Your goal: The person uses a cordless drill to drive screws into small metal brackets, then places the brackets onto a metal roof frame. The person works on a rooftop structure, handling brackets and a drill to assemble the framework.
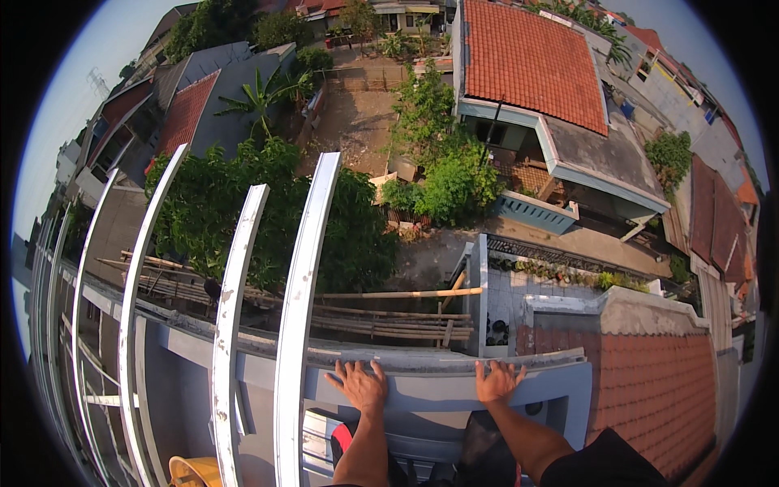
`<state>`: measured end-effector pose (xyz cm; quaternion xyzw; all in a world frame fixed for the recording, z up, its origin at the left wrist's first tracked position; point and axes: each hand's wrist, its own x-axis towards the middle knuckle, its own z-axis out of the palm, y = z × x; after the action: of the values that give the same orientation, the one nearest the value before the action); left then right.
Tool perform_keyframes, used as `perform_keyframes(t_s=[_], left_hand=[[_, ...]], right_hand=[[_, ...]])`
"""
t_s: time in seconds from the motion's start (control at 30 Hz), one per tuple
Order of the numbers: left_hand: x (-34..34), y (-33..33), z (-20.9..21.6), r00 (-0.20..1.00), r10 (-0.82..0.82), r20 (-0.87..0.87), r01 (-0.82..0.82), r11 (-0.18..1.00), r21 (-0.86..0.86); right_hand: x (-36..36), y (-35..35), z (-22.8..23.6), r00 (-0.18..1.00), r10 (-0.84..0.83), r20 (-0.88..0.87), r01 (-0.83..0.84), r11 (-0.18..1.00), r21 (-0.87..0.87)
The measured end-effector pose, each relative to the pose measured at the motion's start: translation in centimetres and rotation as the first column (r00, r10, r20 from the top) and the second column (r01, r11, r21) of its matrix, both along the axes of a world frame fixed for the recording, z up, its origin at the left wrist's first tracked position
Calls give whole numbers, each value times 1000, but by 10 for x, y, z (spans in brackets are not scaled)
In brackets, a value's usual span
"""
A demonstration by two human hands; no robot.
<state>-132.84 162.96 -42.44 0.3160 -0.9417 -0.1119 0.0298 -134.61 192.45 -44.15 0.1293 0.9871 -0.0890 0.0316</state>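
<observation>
My left hand [360, 385] lies on the edge of a grey concrete ledge [438, 363], its fingers spread and pointing away from me. Further right along the same ledge rests my right hand [498, 381], fingers apart as well. Neither hand holds anything. Just left of my left hand, a long white metal channel beam [302, 300] juts out past the ledge. A second metal beam [238, 308], with patches of worn coating, runs beside it. Below my arms, part of a dark-clothed leg [484, 446] shows.
Several more metal beams [146, 268] stick out over the edge at left. A yellow bucket [195, 471] sits at lower left. Bamboo poles [389, 325] form a scaffold beyond the ledge, high above the ground. A red tiled roof [657, 398] slopes away at right.
</observation>
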Motion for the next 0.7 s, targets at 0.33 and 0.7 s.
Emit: perform_keyframes(t_s=[0.33, 0.7], left_hand=[[-1, -1, -1, 1000, 3, 16, -3, 1000, 15], [0, 0, -3, 1000, 7, -6, -7, 1000, 21]], right_hand=[[1, 0, -4, 1000, 1, -25, -1, 1000, -4], [-2, -3, 8, 1000, -24, 11, 24, 999, -31]])
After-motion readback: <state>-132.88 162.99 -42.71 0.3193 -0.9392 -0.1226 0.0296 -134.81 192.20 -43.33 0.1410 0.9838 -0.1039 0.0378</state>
